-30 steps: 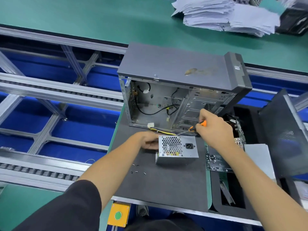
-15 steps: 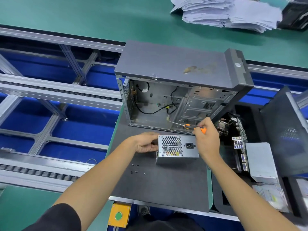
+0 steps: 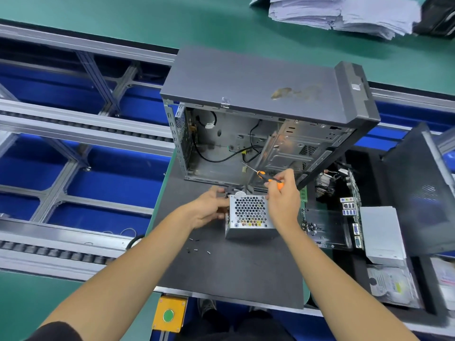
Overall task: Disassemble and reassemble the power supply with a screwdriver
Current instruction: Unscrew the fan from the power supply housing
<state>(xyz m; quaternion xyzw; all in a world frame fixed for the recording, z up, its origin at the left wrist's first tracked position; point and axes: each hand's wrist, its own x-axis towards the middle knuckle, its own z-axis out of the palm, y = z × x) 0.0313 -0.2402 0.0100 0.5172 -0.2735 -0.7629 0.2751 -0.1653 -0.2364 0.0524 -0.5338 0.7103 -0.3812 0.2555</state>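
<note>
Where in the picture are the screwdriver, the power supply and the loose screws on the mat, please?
screwdriver [image 3: 267,177]: head view, on the black-and-orange handle.
power supply [image 3: 250,211]: head view, on the honeycomb grille.
loose screws [image 3: 195,244]: head view, in the middle of the scattered group on the dark mat.

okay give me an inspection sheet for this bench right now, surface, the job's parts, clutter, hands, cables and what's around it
Surface: dark grey mat on a green bench, mostly bare near the person.
Job's things: power supply stands on the mat, honeycomb grille facing the camera; orange-and-black screwdriver above it.
Clutter: loose screws on the mat left of the supply; motherboard, hard drive and side panel in the tray to the right.
Hands: left hand grips the supply's left edge; right hand holds the screwdriver and rests against the supply's right edge.
Cables: black leads inside the open computer case.
Surroundings: roller conveyor at left, paper stack beyond, green button box below.
</note>
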